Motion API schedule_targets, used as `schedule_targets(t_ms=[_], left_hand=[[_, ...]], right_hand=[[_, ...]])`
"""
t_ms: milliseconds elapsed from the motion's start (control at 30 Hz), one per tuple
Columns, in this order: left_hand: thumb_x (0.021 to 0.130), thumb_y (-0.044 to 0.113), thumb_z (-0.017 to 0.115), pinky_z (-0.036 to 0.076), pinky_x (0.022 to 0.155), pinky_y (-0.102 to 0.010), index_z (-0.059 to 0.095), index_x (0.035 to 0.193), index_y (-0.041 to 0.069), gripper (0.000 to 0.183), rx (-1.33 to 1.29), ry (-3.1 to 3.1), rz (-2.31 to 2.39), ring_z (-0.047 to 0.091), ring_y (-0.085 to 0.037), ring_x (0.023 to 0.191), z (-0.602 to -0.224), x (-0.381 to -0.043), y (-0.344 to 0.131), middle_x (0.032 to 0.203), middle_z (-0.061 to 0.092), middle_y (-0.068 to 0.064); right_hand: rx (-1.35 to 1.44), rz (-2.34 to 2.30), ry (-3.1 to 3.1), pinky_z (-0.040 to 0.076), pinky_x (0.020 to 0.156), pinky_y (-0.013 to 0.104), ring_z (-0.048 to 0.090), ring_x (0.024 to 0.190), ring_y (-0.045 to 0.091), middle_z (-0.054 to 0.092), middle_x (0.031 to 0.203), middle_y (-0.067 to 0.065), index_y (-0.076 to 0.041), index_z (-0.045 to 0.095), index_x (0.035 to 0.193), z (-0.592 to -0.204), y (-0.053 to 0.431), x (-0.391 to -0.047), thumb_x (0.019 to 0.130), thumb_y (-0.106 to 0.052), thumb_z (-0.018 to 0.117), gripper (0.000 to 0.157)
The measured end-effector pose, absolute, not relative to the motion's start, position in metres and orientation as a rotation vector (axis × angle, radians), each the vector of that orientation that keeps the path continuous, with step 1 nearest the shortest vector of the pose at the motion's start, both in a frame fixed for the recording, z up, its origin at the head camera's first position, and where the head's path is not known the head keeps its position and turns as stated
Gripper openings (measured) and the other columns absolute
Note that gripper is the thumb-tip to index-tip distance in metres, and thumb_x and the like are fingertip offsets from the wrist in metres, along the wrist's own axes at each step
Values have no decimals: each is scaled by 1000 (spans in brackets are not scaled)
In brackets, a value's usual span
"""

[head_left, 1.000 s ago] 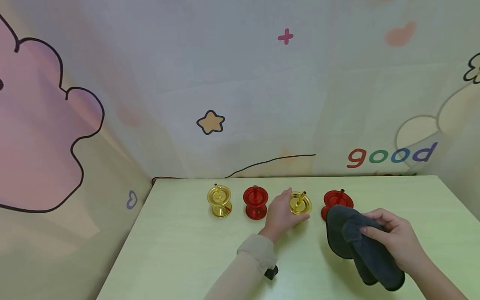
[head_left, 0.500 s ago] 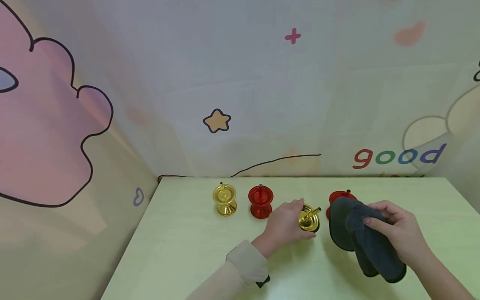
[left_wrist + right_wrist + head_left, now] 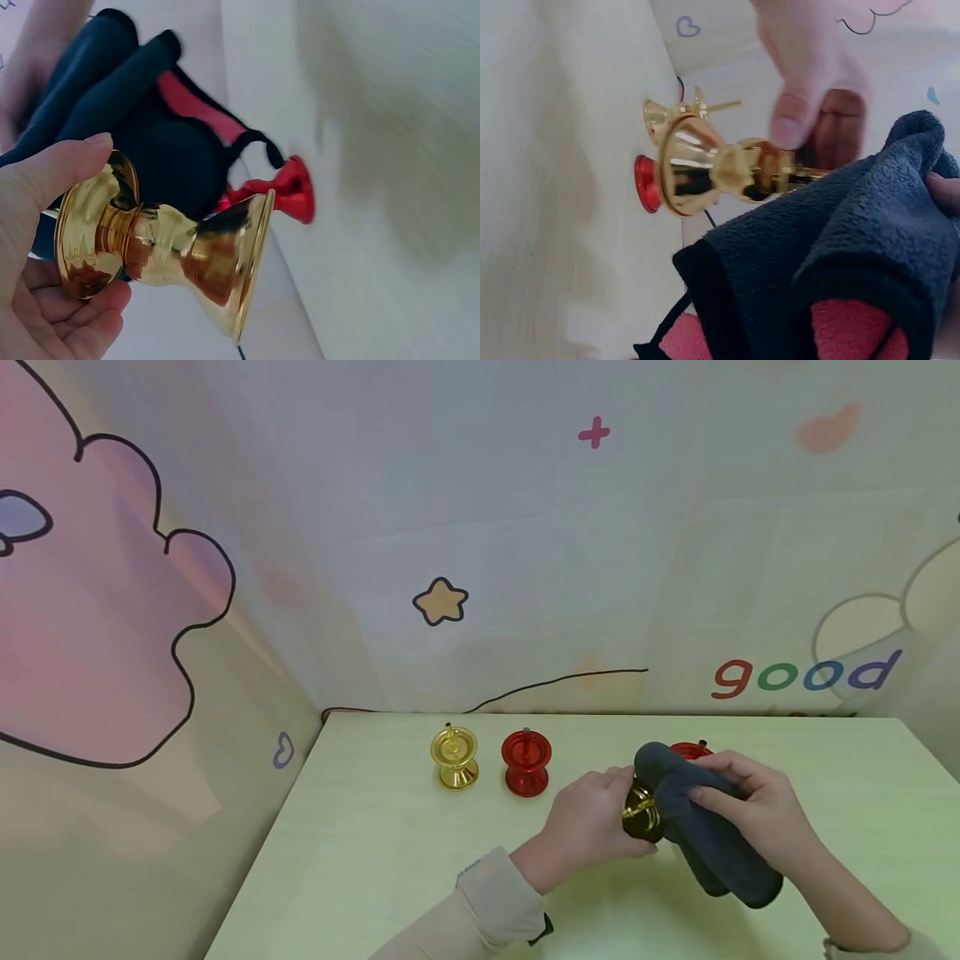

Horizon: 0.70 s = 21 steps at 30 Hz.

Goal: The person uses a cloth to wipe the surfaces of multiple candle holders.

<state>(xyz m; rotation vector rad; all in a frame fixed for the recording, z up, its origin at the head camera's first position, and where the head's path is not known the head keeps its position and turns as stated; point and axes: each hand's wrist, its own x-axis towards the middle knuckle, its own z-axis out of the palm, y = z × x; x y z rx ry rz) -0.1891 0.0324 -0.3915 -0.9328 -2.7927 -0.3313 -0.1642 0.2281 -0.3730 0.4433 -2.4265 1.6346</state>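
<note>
My left hand grips a shiny gold candle holder by its dish, fingers and thumb round the rim. In the left wrist view the holder is tilted on its side, its flared base clear of the table. My right hand pinches a bunched dark grey-blue cloth with pink inner patches and black edging. The cloth lies against the dish and spike end of the gold holder. Partly behind the cloth stands a red candle holder.
Another gold candle holder and a red one stand upright on the pale table, left of my hands. A printed fabric backdrop rises behind the table.
My left hand has lifted the gold holder, tilted it and brought it right and nearer to me. The cloth in my right hand has moved left and now meets the holder.
</note>
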Motion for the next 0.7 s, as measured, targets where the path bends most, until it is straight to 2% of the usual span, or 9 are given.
schedule_targets(t_ms=[200,400,467,600,700], left_hand=[[64,55,69,42,59,-10,50,118,13,71,-929,-2731,-356,54,-3,78,-383,-187,31,98,59,10],[64,57,68,45,58,-11,52,113,12,69,-898,-2653,-222,55,-5,77,-378,-184,29,92,58,8],[64,58,67,48,63,-13,51,115,12,71,-893,-2639,-154,57,-7,83,-377,-183,29,98,59,7],[64,62,65,50,68,-16,49,120,13,77,-914,-2618,-80,57,-9,92,-377,-179,26,109,59,4],[63,64,64,50,73,-17,47,122,13,80,-957,-2590,-128,57,-10,98,-376,-178,22,114,58,3]], right_hand=[[466,1413,-2513,52,56,22,59,71,1,57,90,-24,-4,56,106,-375,219,-159,83,-5,59,24],[418,1201,-2594,50,58,20,55,72,-2,62,97,9,-8,52,117,-377,208,-155,80,-12,64,39],[433,1156,-2582,49,57,20,54,70,-2,62,95,14,-8,53,115,-378,205,-154,78,-10,66,40],[476,1127,-2510,48,54,17,53,67,-2,64,90,13,-6,56,107,-379,201,-154,74,-1,67,35],[487,1149,-2446,47,52,15,53,64,-2,63,86,-2,-5,58,102,-380,201,-153,72,5,66,33]])
